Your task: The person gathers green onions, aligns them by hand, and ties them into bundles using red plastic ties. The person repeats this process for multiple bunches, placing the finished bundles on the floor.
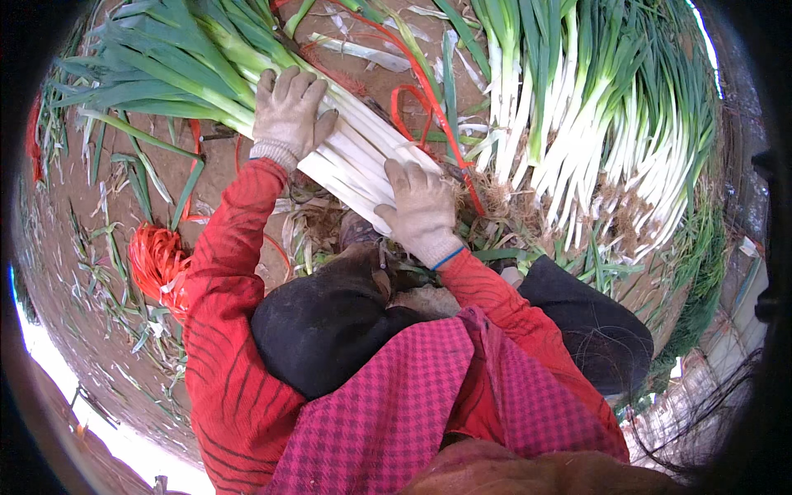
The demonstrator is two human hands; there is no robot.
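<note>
A bundle of long green onions (356, 133) lies slantwise in front of me, its green leaves fanning out at the upper left and its white stems pointing to the lower right. My left hand (291, 114), in a soiled knit glove, grips it from above where green turns to white. Near the root end, my right hand (421, 207), gloved as well, wraps over the white stems and partly hides their tips. Red plastic strapping (427, 102) lies on the ground, running loosely behind the bundle and past its root end.
At the right lies a large row of green onions (575, 136) with roots still on. A tangled ball of red strapping (159, 266) rests by my left forearm. Leaf scraps (133, 179) litter the bare soil (80, 216). My knees in dark trousers (328, 322) are close below the bundle.
</note>
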